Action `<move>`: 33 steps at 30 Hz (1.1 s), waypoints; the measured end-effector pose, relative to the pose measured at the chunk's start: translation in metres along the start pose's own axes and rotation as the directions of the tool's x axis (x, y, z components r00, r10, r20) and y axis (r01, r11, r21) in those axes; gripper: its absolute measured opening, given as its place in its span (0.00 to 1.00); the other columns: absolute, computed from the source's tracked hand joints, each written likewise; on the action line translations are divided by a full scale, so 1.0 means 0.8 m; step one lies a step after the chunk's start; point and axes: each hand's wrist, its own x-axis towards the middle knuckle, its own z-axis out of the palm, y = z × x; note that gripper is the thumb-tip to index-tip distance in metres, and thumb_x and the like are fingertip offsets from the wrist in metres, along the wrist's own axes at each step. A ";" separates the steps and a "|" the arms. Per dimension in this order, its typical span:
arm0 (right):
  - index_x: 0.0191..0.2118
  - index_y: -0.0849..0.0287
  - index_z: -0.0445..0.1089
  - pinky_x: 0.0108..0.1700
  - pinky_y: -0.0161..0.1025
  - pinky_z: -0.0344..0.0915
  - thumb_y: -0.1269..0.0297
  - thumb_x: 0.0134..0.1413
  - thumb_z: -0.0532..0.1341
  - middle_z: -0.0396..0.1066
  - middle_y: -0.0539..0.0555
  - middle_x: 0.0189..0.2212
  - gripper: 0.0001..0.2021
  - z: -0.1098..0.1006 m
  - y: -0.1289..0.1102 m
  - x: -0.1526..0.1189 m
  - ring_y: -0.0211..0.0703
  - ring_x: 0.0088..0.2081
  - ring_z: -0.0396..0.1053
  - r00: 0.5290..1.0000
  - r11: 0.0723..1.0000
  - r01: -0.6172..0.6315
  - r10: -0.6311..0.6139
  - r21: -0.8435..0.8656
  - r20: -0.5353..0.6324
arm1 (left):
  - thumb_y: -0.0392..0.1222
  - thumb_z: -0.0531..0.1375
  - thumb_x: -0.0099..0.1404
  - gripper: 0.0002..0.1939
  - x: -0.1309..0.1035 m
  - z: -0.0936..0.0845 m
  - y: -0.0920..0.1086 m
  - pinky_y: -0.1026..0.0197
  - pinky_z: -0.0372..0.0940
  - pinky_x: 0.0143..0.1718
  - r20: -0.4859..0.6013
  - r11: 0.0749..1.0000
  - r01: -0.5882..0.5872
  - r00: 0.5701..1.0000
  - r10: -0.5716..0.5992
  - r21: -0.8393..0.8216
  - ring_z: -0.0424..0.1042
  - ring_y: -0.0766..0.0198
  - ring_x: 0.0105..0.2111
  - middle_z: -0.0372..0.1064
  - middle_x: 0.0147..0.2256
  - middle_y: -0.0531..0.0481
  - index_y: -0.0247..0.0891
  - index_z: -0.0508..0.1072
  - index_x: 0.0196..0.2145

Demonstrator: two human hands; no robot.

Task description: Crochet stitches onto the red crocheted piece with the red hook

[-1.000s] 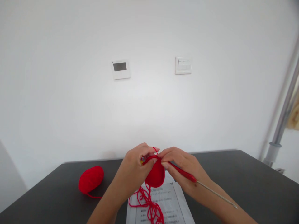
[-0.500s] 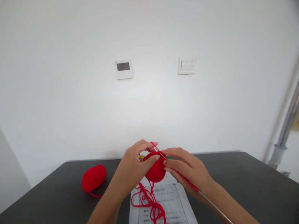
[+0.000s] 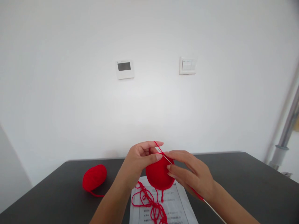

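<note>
My left hand (image 3: 141, 158) pinches the top edge of a round piece of red crochet work (image 3: 158, 175) between thumb and fingers. A strand of red yarn runs over its raised index finger. My right hand (image 3: 191, 169) is closed around a thin metal crochet hook (image 3: 213, 211), whose tip end lies at the upper edge of the piece. The back of the hook passes under my right palm, with red along part of it. Loose red yarn (image 3: 149, 200) hangs and lies tangled below the piece.
A red ball of yarn (image 3: 94, 178) rests on the dark table (image 3: 233, 183) at the left. Printed paper (image 3: 182, 207) lies under the tangled yarn. On the white wall behind are a thermostat panel (image 3: 125, 69) and a light switch (image 3: 187, 65). A pipe (image 3: 288, 124) stands far right.
Both hands and the crochet work have shifted slightly to the right. The round piece now hangs a little lower and shows more of its face.
</note>
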 end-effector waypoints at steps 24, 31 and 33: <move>0.39 0.59 0.68 0.38 0.42 0.72 0.72 0.62 0.53 0.71 0.60 0.41 0.07 0.024 -0.009 -0.003 0.46 0.40 0.70 0.991 0.934 -0.094 0.121 -0.346 0.057 | 0.37 0.60 0.59 0.15 0.001 -0.002 -0.007 0.61 0.64 0.37 -0.048 0.783 -0.223 0.951 0.306 0.580 0.70 0.63 0.34 0.69 0.31 0.52 0.39 0.76 0.45; 0.40 0.60 0.68 0.43 0.44 0.72 0.74 0.61 0.56 0.74 0.58 0.38 0.06 0.011 -0.014 0.010 0.47 0.41 0.71 0.991 0.981 -0.092 0.107 -0.173 0.078 | 0.35 0.58 0.59 0.15 0.009 -0.014 -0.003 0.60 0.63 0.41 -0.010 0.670 -0.267 0.926 0.378 0.693 0.69 0.63 0.34 0.69 0.32 0.52 0.37 0.76 0.45; 0.41 0.59 0.69 0.43 0.43 0.72 0.74 0.61 0.55 0.75 0.58 0.38 0.07 0.007 -0.015 0.011 0.45 0.41 0.72 0.984 0.986 -0.139 0.147 -0.088 0.095 | 0.34 0.58 0.60 0.14 0.013 -0.018 -0.003 0.60 0.63 0.41 0.022 0.652 -0.283 0.926 0.378 0.704 0.69 0.63 0.35 0.70 0.32 0.52 0.38 0.77 0.44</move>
